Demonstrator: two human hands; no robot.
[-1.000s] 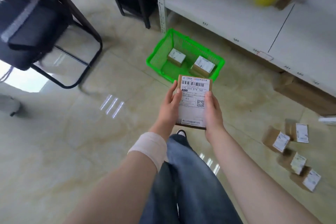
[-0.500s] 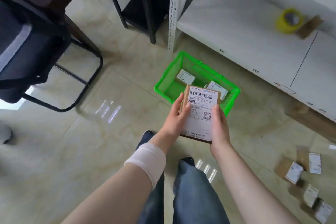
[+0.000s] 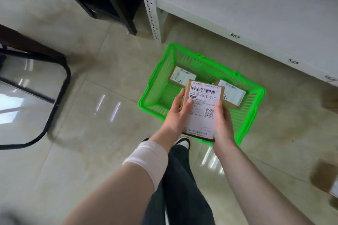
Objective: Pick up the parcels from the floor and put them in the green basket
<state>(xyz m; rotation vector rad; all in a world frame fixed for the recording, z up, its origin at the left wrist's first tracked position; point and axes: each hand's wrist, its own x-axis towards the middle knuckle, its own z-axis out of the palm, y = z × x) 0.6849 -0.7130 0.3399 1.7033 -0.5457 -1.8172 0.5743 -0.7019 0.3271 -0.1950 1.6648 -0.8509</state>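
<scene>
Chair frame (image 3: 54, 97): black tube base standing on the glossy tiled floor (image 3: 91, 160) at far left, well apart from the basket.
Bandage (image 3: 146, 159): pale wrap circling the left wrist.
Left hand (image 3: 176, 115): grip pressing the left edge of the held parcel, thumb lying across the label.
Held parcel (image 3: 202, 109): flat brown box with a white barcode label facing up, hanging over the near rim of the basket, pinched between both hands.
Green basket (image 3: 252, 120): sitting on the floor just in front of the white shelf (image 3: 256, 5).
Parcels inside: one labelled box (image 3: 180, 76) lying at the back left, another (image 3: 233, 94) at the right.
Right hand (image 3: 224, 124): grip clamping the parcel's right edge.
Floor parcel (image 3: 324, 177): blurred brown box lying at far right.
</scene>
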